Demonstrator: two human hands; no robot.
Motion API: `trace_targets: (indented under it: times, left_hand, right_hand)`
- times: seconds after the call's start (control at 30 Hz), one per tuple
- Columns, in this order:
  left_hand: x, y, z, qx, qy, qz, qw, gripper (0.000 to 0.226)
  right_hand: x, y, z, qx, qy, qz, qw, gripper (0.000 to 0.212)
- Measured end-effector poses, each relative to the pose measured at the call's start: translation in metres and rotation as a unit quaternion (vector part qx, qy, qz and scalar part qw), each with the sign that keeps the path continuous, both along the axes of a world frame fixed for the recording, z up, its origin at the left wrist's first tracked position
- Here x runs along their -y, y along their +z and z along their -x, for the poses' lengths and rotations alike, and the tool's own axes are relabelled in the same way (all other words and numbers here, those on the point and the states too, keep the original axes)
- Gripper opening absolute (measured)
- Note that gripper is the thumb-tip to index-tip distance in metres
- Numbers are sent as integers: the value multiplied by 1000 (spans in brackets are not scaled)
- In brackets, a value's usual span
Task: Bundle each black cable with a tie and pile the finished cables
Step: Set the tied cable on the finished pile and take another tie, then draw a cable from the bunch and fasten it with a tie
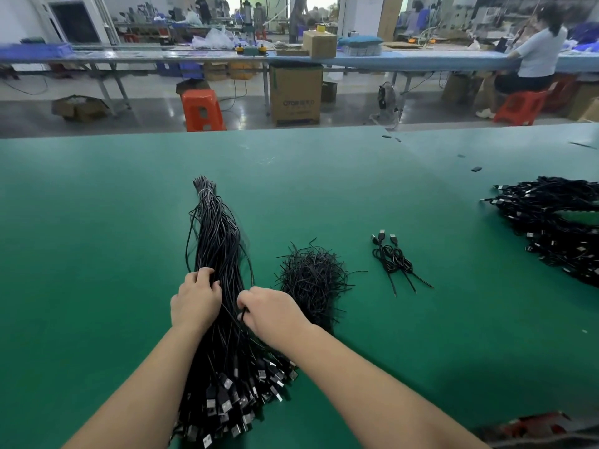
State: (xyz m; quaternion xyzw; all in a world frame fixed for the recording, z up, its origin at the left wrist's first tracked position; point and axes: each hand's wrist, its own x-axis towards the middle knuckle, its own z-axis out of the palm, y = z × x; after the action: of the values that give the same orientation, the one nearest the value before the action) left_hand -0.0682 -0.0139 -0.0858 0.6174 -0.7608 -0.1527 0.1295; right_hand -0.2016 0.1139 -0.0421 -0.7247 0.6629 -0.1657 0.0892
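head view:
left hand (195,303): fingers curled over the long cable bundle (220,254), pressing it to the green table (97,222)
right hand (272,311): pinched one strand near the bundle's middle
ties (312,280): loose heap just right of the bundle
finished cables (393,257): two tied, further right — big pile (557,228) at far right
risk: strand likely snags neighbours — drags extras out if the left hand slackens

- Both forearms are bare, with no sleeves in view.
- The left hand (195,304) and right hand (271,312) wear no gloves, rings or watch.
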Motion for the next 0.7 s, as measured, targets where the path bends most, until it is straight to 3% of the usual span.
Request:
trace_targets:
  times: [0.1,0.2,0.33,0.5,0.57,0.7]
  left_hand:
    - [0,-1,1,-5,3,1,1000,35]
    - [-1,-1,2,-7,1,8,1000,34]
    - [0,0,1,8,-3,9,1000,33]
    - [3,2,1,26,-8,14,1000,31]
    - [4,3,0,28,-7,10,1000,33]
    - [0,9,-3,49,-2,-12,999,40]
  right_hand:
    - [-4,12,4,115,-71,0,991,30]
    - [-5,30,6,270,-126,-21,954,43]
    - [-4,48,16,403,-155,2,902,29]
    - [-11,67,31,532,-131,14,837,40]
    - [-18,72,37,540,-125,29,832,44]
    - [-27,78,44,405,-119,92,902,55]
